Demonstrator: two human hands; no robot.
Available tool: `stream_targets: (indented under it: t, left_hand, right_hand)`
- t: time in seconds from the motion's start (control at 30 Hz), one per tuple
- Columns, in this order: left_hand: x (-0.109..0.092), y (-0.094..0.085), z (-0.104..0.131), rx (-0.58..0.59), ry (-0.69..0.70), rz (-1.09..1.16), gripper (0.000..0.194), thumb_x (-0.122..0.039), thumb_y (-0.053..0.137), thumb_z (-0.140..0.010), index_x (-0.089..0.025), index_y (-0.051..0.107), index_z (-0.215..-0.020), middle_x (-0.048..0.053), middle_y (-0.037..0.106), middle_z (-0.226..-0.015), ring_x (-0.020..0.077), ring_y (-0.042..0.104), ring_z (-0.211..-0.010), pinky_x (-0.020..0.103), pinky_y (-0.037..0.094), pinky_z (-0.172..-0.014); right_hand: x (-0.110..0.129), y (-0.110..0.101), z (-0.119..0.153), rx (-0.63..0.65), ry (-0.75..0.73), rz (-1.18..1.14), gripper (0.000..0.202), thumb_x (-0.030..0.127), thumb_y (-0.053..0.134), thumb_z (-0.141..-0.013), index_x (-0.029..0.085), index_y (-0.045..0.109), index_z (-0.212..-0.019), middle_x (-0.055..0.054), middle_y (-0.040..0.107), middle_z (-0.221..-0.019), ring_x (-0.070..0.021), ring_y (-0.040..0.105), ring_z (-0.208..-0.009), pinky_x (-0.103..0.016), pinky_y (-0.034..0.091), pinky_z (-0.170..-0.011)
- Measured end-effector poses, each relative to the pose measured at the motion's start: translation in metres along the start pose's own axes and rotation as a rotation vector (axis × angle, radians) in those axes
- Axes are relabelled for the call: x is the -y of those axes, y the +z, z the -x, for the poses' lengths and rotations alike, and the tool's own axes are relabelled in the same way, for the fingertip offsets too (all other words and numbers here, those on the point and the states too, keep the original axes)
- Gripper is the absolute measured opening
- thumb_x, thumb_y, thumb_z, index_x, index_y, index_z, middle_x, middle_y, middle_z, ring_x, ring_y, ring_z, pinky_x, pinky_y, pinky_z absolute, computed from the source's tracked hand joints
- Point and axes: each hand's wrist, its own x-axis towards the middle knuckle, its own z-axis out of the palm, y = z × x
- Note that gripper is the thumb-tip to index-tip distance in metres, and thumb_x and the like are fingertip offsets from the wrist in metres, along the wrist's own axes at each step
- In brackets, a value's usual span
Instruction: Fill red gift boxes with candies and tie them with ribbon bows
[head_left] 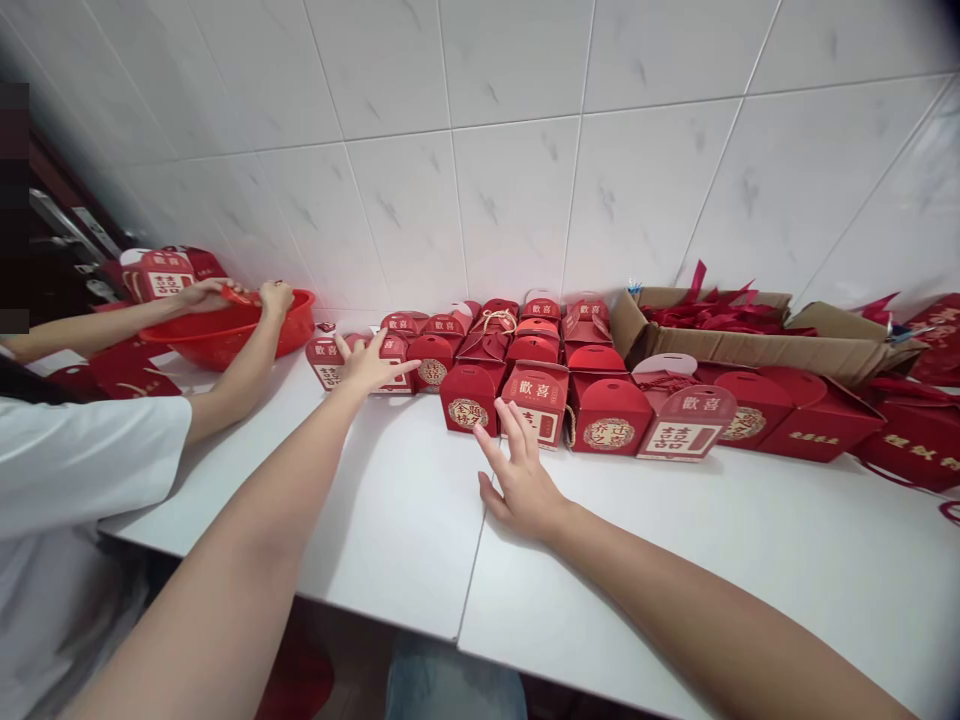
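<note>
My left hand (369,365) reaches out with spread fingers over a small red gift box (325,362) and its neighbour at the left end of the row; whether it touches them I cannot tell. In front of the middle boxes is my right hand (525,480), fingers apart and holding nothing. Its fingertips overlap the lower part of a red box with a white label (537,388). Left of that box stands a red box with a gold round emblem (466,400). A similar red box (609,415) is on its right, beside a paler red box (686,425).
An open cardboard carton (705,345) with dark red ribbons (727,312) stands behind the boxes by the tiled wall (517,200). At left, a co-worker's hands (276,298) are over a red plastic basin (225,335). More red boxes (814,415) line the white table (390,500).
</note>
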Motion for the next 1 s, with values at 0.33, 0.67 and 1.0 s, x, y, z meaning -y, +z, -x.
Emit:
stream_targets:
  t: [0.33,0.67,1.0]
  left_hand:
    - [0.034,-0.013,0.021,0.008,0.061,-0.115,0.102,-0.059,0.063,-0.064,-0.023,0.016,-0.148,0.023,0.035,-0.139,0.048,0.024,-0.133,0.057,0.03,-0.101]
    - [-0.004,-0.008,0.097,-0.064,0.163,0.085,0.106,-0.058,0.069,-0.06,-0.015,0.023,-0.145,0.019,0.041,-0.124,0.0393,0.042,-0.124,0.047,0.038,-0.101]
    - [-0.029,0.02,0.074,-0.185,0.309,0.241,0.087,-0.049,0.061,-0.078,-0.011,0.023,-0.147,0.022,0.024,-0.148,0.0391,0.018,-0.139,0.053,0.016,-0.113]
  right_hand:
    - [0.002,-0.001,-0.001,0.065,0.047,-0.02,0.081,0.012,0.053,-0.08,0.025,0.015,-0.149,-0.011,-0.017,-0.155,-0.0372,-0.002,-0.143,-0.059,0.025,-0.11]
    - [0.007,0.0,-0.003,0.138,0.055,-0.025,0.076,0.012,0.055,-0.078,0.022,0.025,-0.148,-0.012,-0.013,-0.156,-0.039,0.0,-0.143,-0.059,0.022,-0.111]
    - [0.004,-0.008,0.001,0.175,0.108,-0.029,0.082,0.012,0.054,-0.077,0.025,0.02,-0.15,-0.013,-0.006,-0.156,-0.0374,0.002,-0.143,-0.059,0.023,-0.11]
